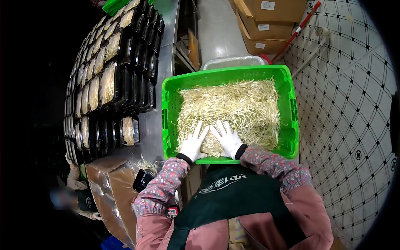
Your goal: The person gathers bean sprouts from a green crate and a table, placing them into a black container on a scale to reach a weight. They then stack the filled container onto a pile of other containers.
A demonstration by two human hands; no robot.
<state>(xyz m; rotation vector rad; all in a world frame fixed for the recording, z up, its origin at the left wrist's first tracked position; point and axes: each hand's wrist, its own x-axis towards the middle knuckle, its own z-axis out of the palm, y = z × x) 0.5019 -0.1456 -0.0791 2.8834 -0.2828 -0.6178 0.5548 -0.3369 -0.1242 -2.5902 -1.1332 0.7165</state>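
Pale, thin-stemmed sprouts (227, 102) lie in a green plastic crate (288, 129). The white-gloved left hand (192, 144) and right hand (227, 141) rest on them, each grip wide, fingers splayed. Hard pressing could snap stems; dragging bodyward could spill some over the near rim. Leftward, black plastic trays (134, 89) crowd the grey metal desk (149, 129).

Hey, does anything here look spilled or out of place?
Yes: loose bean sprouts lie scattered at the near end of the metal table by the cardboard box, outside the green crate, so they look spilled. A black plastic tray next to them sits askew, unlike the neat rows of packed trays.
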